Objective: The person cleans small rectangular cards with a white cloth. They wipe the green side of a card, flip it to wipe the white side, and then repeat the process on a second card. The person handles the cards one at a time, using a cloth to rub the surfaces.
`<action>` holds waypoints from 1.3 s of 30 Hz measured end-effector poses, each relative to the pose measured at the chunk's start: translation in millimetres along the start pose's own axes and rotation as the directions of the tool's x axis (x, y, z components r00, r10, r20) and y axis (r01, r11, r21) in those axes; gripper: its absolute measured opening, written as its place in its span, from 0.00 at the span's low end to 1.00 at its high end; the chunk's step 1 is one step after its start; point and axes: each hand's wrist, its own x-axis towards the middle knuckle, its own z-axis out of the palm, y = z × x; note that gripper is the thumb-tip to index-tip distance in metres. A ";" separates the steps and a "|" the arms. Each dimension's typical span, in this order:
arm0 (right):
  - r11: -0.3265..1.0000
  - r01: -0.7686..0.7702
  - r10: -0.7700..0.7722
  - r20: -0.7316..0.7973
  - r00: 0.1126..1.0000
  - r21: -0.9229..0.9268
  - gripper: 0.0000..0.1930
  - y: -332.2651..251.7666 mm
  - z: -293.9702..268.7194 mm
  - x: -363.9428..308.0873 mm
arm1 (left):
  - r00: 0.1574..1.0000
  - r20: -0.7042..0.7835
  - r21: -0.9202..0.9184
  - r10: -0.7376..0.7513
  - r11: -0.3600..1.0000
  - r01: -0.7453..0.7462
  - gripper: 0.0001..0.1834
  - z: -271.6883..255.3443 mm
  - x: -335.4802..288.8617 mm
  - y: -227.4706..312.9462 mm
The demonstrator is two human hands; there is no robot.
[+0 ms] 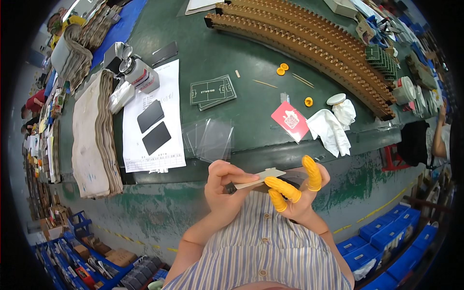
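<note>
Left hand [224, 189] pinches the pale card [268, 174]; right hand [302, 207] part-spread, 1 yellow finger cot [285, 188] against it, grip unclear. Press lightly!

1. Paper sheet [171, 113], landmark: small dark print up top, ruled form at btm, some handwriting; too small to read.
2. Bottle [143, 79], at sheet's upper L: red & dark lettering, partly turned away, can't be made out.
3. Green cards [207, 93], just R of sheet: top one has white sports-pitch lines w/ short line of white caps, legible.
4. Red card [290, 121], well R of sheet: white emblem, detail blurred.
5. Stacked green cards [381, 62], far R of sheet: white pitch lines, lettering v. tiny.
</note>
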 end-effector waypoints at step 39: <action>0.998 0.009 -0.013 -0.062 0.998 -0.065 0.13 6.9 -1.1 1.1 | 0.995 -0.055 -0.073 -0.086 0.994 0.082 0.26 5.9 1.0 4.2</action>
